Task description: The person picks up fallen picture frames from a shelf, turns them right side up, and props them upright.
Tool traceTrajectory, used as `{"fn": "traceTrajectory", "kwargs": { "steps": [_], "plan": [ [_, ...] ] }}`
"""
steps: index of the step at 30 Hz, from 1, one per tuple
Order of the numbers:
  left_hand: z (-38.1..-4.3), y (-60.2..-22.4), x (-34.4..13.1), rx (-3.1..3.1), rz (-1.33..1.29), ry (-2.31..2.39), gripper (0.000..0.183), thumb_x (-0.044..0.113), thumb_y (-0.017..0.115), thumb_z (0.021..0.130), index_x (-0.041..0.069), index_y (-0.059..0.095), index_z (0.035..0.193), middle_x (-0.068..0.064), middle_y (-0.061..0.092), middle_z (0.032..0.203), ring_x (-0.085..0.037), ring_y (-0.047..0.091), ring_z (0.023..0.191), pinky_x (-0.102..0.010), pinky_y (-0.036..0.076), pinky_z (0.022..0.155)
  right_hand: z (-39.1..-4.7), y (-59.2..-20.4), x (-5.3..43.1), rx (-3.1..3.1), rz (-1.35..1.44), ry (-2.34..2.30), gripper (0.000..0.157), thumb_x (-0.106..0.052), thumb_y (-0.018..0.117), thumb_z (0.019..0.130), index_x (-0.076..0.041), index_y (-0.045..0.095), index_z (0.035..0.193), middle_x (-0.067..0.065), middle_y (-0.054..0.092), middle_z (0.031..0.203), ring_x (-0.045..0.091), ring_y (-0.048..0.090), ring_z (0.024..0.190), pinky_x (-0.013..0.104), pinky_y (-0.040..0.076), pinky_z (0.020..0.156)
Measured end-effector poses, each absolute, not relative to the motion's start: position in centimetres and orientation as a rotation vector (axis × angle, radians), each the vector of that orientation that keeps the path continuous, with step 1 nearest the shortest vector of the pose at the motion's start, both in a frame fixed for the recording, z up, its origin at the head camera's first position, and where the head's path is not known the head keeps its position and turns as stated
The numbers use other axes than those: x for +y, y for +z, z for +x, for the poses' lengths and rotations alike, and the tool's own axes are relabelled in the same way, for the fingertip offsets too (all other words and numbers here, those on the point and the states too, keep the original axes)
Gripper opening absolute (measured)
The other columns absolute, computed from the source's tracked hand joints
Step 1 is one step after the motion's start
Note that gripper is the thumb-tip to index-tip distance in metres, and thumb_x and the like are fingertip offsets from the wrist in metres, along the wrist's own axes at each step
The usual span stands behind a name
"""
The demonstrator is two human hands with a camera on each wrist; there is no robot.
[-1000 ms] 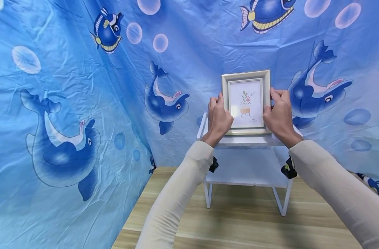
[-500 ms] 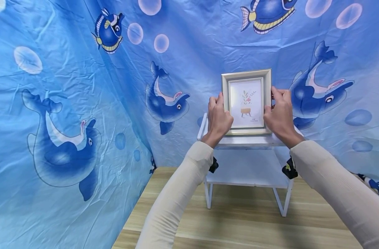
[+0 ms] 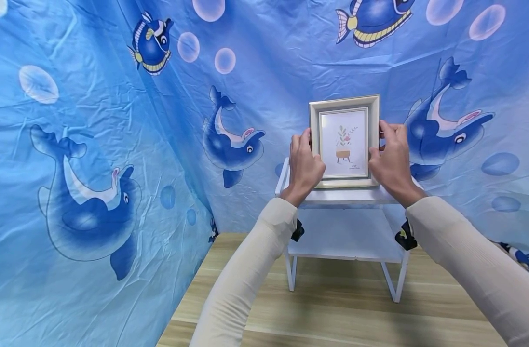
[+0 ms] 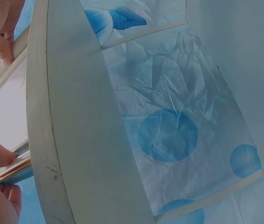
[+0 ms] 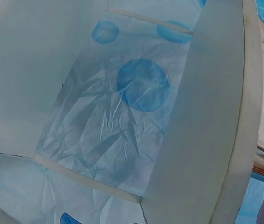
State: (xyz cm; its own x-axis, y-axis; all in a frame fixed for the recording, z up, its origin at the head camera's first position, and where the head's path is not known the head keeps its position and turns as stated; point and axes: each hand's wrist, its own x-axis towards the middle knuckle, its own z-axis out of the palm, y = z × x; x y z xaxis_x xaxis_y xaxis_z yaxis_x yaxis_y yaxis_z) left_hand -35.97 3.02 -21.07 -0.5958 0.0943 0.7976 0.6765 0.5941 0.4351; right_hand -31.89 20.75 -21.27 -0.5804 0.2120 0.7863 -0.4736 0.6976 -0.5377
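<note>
Right of centre in the head view, left hand (image 3: 305,166) and right hand (image 3: 393,161) are gripping opposite sides of the picture frame (image 3: 344,142); steady handling is requiring even pressure.

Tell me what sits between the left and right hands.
The picture frame, held at its sides by the left hand and right hand; the head view shows this.

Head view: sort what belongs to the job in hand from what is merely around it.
Part of the job:
picture frame, held at both sides
left hand
right hand
white two-tier table, probably, since its top shows just below the picture frame

Merely around:
blue sea-print curtain
wood-look floor
</note>
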Motion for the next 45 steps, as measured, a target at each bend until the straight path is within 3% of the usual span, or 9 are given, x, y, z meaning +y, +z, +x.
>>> {"fn": "traceTrajectory", "kwargs": {
  "steps": [45],
  "plan": [
    [-35.92, -21.07, 3.19, -1.995, -0.618, -0.948, 0.065, -0.013, 0.060, 0.080, 0.001, 0.042, 0.140, -0.013, 0.050, 0.117, -0.022, 0.050, 0.110, -0.026, 0.046, 0.092, -32.16, -21.32, 20.99, -1.888, 0.211, 0.946, 0.055, 0.015, 0.057, 0.088, 0.004, 0.041, 0.140, 0.023, 0.042, 0.130, 0.033, 0.048, 0.116, 0.048, 0.047, 0.093]
  ]
}}
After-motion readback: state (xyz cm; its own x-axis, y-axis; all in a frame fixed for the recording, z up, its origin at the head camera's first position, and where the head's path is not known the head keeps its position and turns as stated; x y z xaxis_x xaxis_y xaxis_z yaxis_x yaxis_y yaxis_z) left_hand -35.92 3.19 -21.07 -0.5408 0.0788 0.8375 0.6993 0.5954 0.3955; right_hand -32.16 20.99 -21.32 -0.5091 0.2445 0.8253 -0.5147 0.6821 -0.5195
